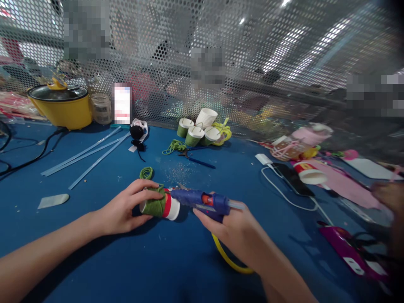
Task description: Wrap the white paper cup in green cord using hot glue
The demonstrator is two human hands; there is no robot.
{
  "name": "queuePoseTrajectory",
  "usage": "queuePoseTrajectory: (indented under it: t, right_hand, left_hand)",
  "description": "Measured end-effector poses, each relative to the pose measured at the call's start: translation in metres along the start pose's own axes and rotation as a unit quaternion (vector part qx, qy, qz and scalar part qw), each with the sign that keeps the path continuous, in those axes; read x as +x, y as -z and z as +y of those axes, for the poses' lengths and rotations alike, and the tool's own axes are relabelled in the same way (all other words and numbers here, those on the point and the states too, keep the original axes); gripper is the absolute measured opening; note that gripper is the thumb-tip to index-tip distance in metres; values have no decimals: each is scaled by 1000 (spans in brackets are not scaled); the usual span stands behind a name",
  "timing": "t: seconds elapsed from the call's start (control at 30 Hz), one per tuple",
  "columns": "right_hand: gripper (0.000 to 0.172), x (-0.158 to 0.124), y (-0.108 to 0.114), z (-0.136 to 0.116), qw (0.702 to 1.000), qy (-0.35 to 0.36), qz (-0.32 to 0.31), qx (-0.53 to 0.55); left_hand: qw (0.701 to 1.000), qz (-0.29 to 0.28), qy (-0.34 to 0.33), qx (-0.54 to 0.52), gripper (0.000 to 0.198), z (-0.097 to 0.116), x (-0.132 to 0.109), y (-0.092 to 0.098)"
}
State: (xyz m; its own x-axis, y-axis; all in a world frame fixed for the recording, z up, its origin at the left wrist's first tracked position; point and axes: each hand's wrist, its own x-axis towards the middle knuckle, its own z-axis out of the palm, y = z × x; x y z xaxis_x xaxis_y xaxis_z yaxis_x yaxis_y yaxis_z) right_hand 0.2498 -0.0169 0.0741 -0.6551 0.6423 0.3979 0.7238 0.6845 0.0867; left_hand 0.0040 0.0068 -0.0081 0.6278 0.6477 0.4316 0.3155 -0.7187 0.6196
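My left hand [131, 206] is closed around a paper cup [172, 208] lying on its side, its rim end to the right. Green yarn [154, 207] wraps most of the cup; a red band and white part show beyond it. A small coil of green yarn [146, 173] lies just past my fingers. In my right hand [235, 225] is a blue glue gun [202, 200], a clear glue stick poking from its back. The gun's nozzle points left and is at the cup's red band; whether it touches I cannot tell. A yellow cable hangs below the gun.
Green-wrapped cups [195, 135] and stacked white cups [206, 118] stand at the back. Pliers [198, 162] lie before them. Clear glue sticks [99, 160] and a yellow pot [65, 107] are left. A phone [292, 179], cable and another person's hand [388, 193] are right.
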Motion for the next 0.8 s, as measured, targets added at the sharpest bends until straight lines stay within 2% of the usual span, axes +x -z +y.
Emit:
queuePoseTrajectory:
  t: [0.17, 0.37, 0.63, 0.8]
  right_hand:
    - [22, 0, 0, -1, 998, -35, 5, 53]
    - [21, -5, 1, 0, 997, -52, 4, 60]
    - [23, 1, 0, -2, 1000, -17, 6, 22]
    - [23, 1, 3, -4, 1000, 14, 21, -8]
  left_hand:
    - [1000, -6, -10, 10, 38, -1, 0, 0]
    - [1000, -1, -8, 11, 37, 0, 0, 0]
    - [1000, -2, -16, 13, 38, 1, 1, 0]
    - [1000, 5, 25, -16, 41, 1, 1, 1]
